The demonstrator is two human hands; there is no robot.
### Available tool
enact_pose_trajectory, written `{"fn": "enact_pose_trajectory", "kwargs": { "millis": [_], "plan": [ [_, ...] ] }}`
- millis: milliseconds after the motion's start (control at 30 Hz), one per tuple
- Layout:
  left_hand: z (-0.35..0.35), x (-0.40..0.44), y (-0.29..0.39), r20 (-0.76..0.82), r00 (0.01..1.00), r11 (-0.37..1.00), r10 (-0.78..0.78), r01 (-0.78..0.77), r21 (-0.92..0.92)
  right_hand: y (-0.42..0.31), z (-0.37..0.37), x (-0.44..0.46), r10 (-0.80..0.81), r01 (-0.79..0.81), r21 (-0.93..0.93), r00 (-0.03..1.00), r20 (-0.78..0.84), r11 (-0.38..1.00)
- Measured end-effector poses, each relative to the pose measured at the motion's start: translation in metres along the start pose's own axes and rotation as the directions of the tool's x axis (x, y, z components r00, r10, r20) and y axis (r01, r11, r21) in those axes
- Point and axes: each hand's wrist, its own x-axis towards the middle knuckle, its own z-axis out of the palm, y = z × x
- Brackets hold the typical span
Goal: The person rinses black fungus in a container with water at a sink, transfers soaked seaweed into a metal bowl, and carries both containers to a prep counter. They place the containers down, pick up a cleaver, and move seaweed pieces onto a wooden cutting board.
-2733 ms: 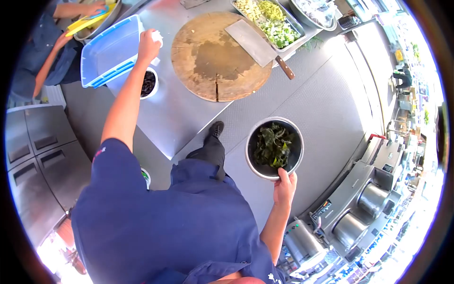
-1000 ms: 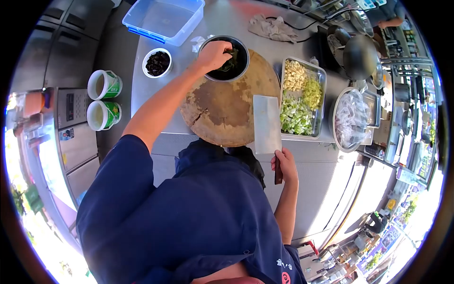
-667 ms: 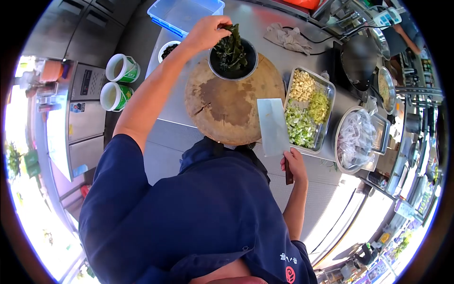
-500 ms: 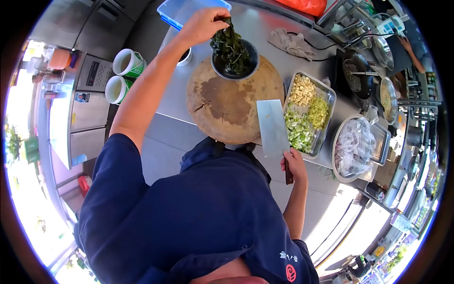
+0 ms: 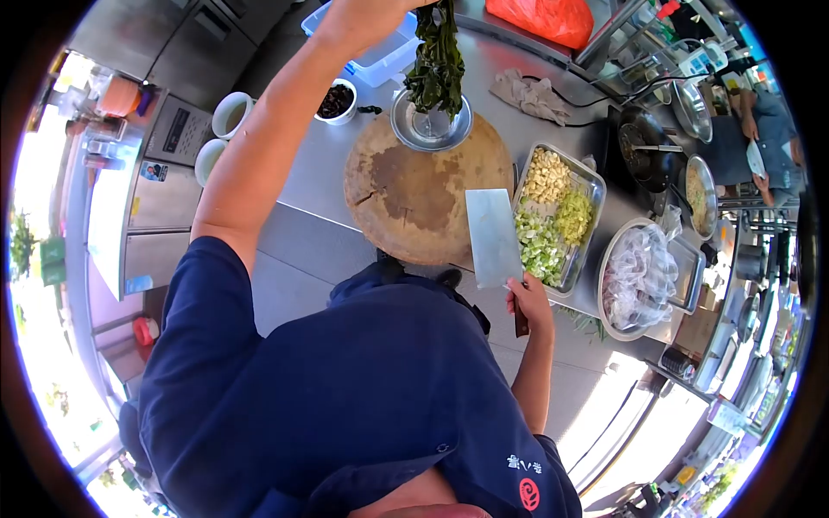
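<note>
Dark green leaves hang in a bunch from my left hand, whose fingers are partly cut off by the top edge. Below them a metal bowl stands on the far part of the round wooden chopping board; a little liquid seems to lie in it. My right hand is closed round the handle of a cleaver, its broad blade lying flat over the board's right edge. Right of the blade, a metal tray holds chopped green, yellow-green and pale pieces.
Behind the board are a white tub of dark pieces and a blue plastic box. A cloth lies farther right, near a wok. A basin with plastic bags sits at right. Another person stands at far right.
My left hand has raised the leaves out of the bowl, up to the top edge. My right hand, earlier on the bowl's rim, now has the cleaver. The bowl now rests on the board.
</note>
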Motion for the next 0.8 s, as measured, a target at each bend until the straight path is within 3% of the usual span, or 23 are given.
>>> {"fn": "enact_pose_trajectory", "kwargs": {
  "millis": [67, 133, 200, 267, 333, 367, 433, 467, 533, 567, 600, 667, 700, 733, 800],
  "plan": [
    [0.004, -0.008, 0.003, -0.019, 0.998, 0.973, -0.058, 0.052, -0.226, 0.010, 0.002, 0.005, -0.022, 0.022, 0.018, 1.000, -0.018, 1.000],
    [0.013, -0.021, -0.010, -0.045, 0.997, 0.958, -0.057, 0.042, -0.284, 0.006, 0.005, 0.002, -0.018, 0.018, 0.014, 1.000, -0.023, 1.000],
    [0.019, -0.036, -0.045, -0.107, 0.984, 0.958, -0.140, 0.107, -0.268, 0.003, 0.009, -0.002, -0.010, 0.010, 0.009, 1.000, -0.028, 1.000],
    [0.029, -0.048, -0.084, 0.037, 0.961, 0.961, -0.275, 0.276, -0.031, 0.000, 0.011, -0.005, 0.005, -0.004, 0.022, 0.999, -0.042, 1.000],
    [0.043, -0.063, -0.136, 0.224, 0.843, 0.868, -0.489, 0.495, 0.032, -0.001, 0.012, -0.003, 0.006, -0.005, 0.013, 0.999, -0.045, 1.000],
    [0.053, -0.083, -0.169, 0.227, 0.840, 0.865, -0.493, 0.501, 0.027, -0.001, 0.013, -0.005, 0.010, -0.009, 0.008, 0.999, -0.043, 1.000],
    [0.071, -0.114, -0.221, 0.241, 0.939, 0.928, -0.245, 0.155, 0.340, -0.005, 0.015, -0.007, 0.023, -0.022, 0.016, 0.998, -0.050, 1.000],
    [0.073, -0.118, -0.219, 0.245, 0.938, 0.929, -0.245, 0.155, 0.336, -0.006, 0.016, -0.008, 0.034, -0.032, 0.029, 0.998, -0.055, 0.999],
    [0.076, -0.133, -0.206, 0.281, 0.925, 0.862, -0.255, 0.085, 0.500, -0.004, 0.018, -0.009, 0.043, -0.041, 0.030, 0.997, -0.058, 0.999],
    [0.079, -0.133, -0.201, 0.382, 0.844, 0.853, -0.377, 0.155, 0.498, -0.004, 0.019, -0.008, 0.045, -0.043, 0.029, 0.997, -0.060, 0.999],
    [0.085, -0.133, -0.205, 0.386, 0.843, 0.856, -0.375, 0.154, 0.494, -0.003, 0.020, -0.008, 0.048, -0.046, 0.030, 0.997, -0.064, 0.998],
    [0.104, -0.140, -0.224, 0.489, 0.839, 0.895, -0.239, -0.006, 0.447, -0.001, 0.023, -0.009, 0.038, -0.035, 0.043, 0.996, -0.075, 0.998],
    [0.117, -0.144, -0.240, 0.455, 0.886, 0.901, -0.087, -0.125, 0.416, -0.001, 0.024, -0.010, 0.040, -0.036, 0.042, 0.996, -0.079, 0.998],
    [0.128, -0.149, -0.245, 0.456, 0.886, 0.902, -0.084, -0.127, 0.413, -0.002, 0.025, -0.010, 0.038, -0.035, 0.035, 0.996, -0.077, 0.999],
    [0.147, -0.151, -0.249, 0.372, 0.928, 0.791, 0.010, -0.235, 0.565, -0.004, 0.026, -0.012, 0.038, -0.035, 0.028, 0.996, -0.078, 0.999]
  ]
}}
